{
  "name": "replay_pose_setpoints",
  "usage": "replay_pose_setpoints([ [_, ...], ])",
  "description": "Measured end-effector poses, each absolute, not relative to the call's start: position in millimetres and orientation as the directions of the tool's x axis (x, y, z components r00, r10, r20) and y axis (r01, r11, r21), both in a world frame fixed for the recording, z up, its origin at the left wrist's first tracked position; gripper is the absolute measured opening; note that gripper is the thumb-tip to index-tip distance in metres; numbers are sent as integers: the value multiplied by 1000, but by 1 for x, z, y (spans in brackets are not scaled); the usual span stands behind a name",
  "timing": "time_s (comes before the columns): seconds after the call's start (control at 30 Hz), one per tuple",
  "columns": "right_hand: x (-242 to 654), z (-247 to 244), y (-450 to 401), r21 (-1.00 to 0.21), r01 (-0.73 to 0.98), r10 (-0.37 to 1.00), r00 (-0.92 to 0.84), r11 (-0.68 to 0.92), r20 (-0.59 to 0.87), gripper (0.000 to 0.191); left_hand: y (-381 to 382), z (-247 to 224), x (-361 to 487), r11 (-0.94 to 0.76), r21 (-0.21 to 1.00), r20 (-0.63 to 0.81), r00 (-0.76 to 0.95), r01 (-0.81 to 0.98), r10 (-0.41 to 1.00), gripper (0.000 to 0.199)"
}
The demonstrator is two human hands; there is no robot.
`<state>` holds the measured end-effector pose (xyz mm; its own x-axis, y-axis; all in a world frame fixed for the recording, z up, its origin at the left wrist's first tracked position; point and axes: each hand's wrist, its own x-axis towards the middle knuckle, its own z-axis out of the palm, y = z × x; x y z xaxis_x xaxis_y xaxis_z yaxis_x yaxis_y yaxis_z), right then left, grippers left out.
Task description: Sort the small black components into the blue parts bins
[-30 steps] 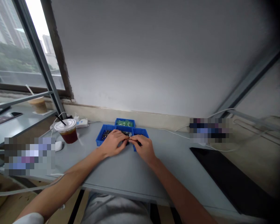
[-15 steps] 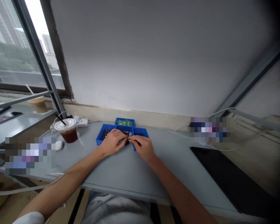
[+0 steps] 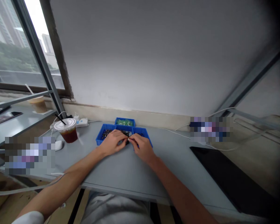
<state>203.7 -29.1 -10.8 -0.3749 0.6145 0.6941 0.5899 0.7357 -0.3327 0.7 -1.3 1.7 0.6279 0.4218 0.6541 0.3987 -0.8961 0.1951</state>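
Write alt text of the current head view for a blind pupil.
A person's left hand and right hand together pinch a small piece, too tiny to identify, by blue bins on a grey desk. The left bin holds dark, shiny parts; the rear one, green items. A lidded drink stands left; a black panel lies right.

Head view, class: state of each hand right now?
Left hand: grip closed on a tiny part, too small to identify.
Right hand: grip closed on the same tiny part.
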Motion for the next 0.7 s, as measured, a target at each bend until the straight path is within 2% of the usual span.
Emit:
replay_pose_setpoints([
  [0.23,201,-9,-32,-319,629,649,-403,709,646,21,-2,2,1,-911,189,655,645,366,394,17],
  [0.5,199,-9,-33,-317,662,673,-388,679,630,33,-4,2,2,-917,165,644,664,364,379,19],
  [0.7,200,-7,-35,-393,603,680,-373,695,631,13,-3,-2,4,-873,232,666,584,429,464,16],
])
